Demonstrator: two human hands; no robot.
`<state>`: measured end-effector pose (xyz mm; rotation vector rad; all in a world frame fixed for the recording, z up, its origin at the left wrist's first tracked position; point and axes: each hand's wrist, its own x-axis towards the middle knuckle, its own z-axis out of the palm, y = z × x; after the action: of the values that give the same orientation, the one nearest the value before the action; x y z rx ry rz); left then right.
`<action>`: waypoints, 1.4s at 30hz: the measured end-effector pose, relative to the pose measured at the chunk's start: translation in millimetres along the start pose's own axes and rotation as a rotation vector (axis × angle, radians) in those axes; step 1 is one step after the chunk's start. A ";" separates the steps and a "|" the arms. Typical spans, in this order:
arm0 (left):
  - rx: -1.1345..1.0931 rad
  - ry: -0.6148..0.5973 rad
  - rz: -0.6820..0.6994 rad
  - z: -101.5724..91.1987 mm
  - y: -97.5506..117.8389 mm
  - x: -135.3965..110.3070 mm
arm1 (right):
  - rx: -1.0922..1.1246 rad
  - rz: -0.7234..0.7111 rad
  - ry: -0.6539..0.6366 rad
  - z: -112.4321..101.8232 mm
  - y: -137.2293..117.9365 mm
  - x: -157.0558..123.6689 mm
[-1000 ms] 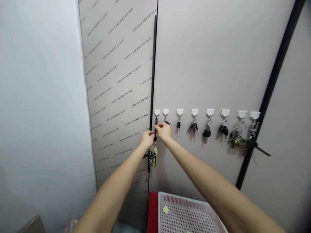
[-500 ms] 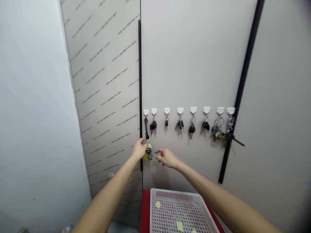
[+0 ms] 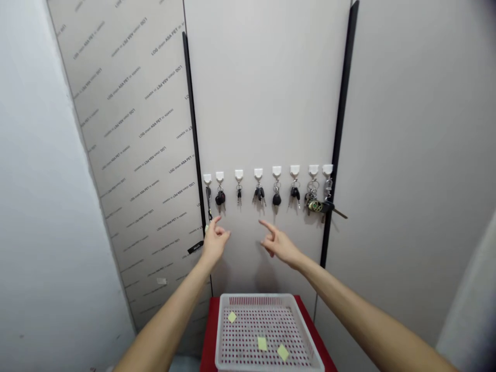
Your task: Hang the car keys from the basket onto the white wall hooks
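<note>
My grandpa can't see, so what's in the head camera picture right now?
A person's left hand and right hand are raised below eight white hooks hung with keys and keychains on a pale panel. Beneath, a white basket holds three yellow squares.

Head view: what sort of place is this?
Likely an indoor storage corner: keys hang from a row of white hooks on a pale panel with long black edge strips, and a white perforated plastic basket stands below.
</note>
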<state>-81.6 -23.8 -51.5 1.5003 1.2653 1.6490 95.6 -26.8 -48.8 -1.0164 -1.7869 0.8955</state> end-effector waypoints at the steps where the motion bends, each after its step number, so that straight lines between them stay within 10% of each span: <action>1: -0.051 -0.062 0.070 4.9 16.2 -3.0 | 0.064 -0.067 0.049 -2.2 -12.0 -0.3; 8: -0.332 -0.232 0.356 25.9 92.6 -26.8 | 0.263 -0.469 0.238 -10.3 -75.6 -15.8; 19: -0.355 -0.276 0.311 23.0 79.1 -23.9 | 0.290 -0.452 0.173 2.6 -68.2 -10.7; 28: 0.035 0.345 0.059 -21.8 -3.6 55.2 | -0.039 -0.148 0.317 12.6 -49.1 39.2; 32: 0.083 0.186 -0.027 -22.5 -18.3 70.9 | -0.223 -0.222 0.339 31.3 -57.7 66.0; 35: 0.047 0.068 -0.064 -19.9 -12.6 73.4 | -0.371 -0.271 0.313 50.1 -68.2 82.2; 42: -0.348 0.209 0.094 -35.9 53.9 87.5 | -0.661 -0.143 0.444 74.4 -68.4 123.5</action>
<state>-124.7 23.0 36.9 1.2161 0.9567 2.0101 -27.0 44.3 24.5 -1.3432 -1.7565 -0.0460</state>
